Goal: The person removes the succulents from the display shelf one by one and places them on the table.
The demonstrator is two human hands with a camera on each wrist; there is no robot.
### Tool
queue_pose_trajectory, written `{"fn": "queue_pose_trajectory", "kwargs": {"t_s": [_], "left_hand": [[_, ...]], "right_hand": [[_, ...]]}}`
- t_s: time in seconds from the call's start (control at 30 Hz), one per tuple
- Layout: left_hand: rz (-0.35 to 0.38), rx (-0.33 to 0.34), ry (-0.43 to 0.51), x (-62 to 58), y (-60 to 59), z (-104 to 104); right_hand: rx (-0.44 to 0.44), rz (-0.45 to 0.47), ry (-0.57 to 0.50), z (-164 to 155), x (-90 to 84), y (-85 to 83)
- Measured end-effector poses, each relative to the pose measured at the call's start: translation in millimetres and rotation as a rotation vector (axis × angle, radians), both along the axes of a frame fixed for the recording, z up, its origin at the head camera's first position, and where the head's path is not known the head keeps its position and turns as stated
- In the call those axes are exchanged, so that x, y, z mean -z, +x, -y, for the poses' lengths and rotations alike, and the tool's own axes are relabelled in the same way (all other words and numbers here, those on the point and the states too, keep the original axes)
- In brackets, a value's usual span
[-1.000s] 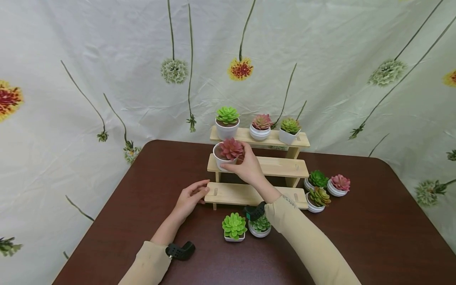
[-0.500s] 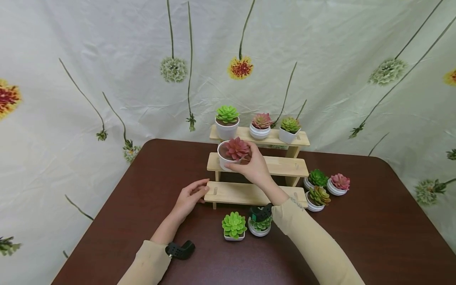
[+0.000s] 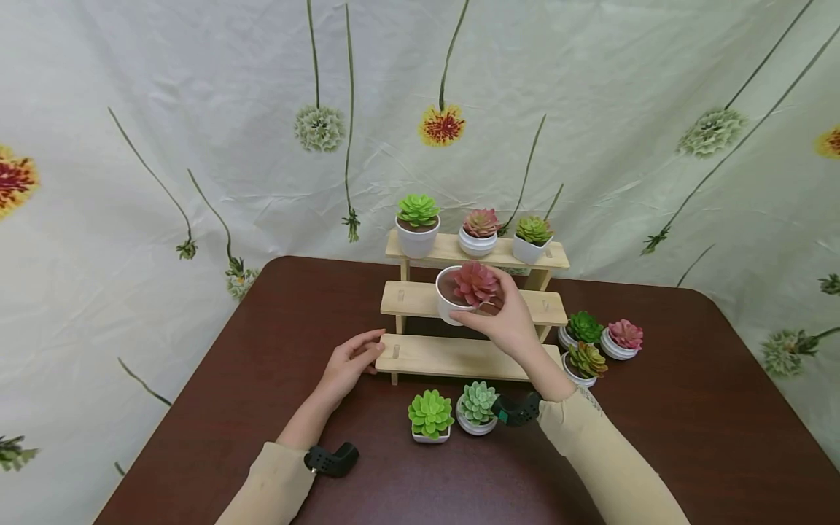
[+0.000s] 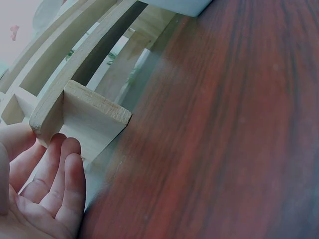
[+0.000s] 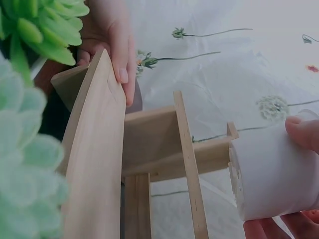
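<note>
My right hand grips a white pot with a red succulent, tilted slightly, in front of the middle tier of a three-tier wooden plant stand. In the right wrist view a gap shows between the underside of the white pot and the nearby board. My left hand holds the left end of the lowest tier. In the left wrist view the thumb and fingers of that hand meet around the board's corner.
On the top tier stand a bright green succulent, a pink one and a yellow-green one. Two more, light green and pale green, sit before the stand. To its right is a small group, including a pink succulent.
My right hand has carried the red succulent from the left end of the middle tier rightward, toward its middle. My left hand has stayed at the stand's corner.
</note>
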State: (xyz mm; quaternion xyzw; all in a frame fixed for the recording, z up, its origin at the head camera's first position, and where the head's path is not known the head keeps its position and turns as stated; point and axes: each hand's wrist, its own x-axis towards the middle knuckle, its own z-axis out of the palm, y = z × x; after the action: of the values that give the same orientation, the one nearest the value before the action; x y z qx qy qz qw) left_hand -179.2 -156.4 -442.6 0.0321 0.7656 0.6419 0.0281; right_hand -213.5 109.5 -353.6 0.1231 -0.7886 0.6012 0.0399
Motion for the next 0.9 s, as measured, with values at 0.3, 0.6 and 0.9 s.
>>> {"fn": "queue_pose_trajectory", "kwargs": {"t_s": [0.3,0.6,0.9], "left_hand": [[-0.004,-0.005,0.01,0.3,-0.1,-1],[-0.011,-0.001,-0.003,0.2,-0.7,-1],[-0.003,-0.014,0.019,28.9,-14.3,5]], "right_hand": [[0.064,-0.009,0.029,-42,6.0,14.8],[0.184,0.027,0.014,-80,10.6,30.4],[0.336,0.023,-0.029,-109,19.2,43.1]]}}
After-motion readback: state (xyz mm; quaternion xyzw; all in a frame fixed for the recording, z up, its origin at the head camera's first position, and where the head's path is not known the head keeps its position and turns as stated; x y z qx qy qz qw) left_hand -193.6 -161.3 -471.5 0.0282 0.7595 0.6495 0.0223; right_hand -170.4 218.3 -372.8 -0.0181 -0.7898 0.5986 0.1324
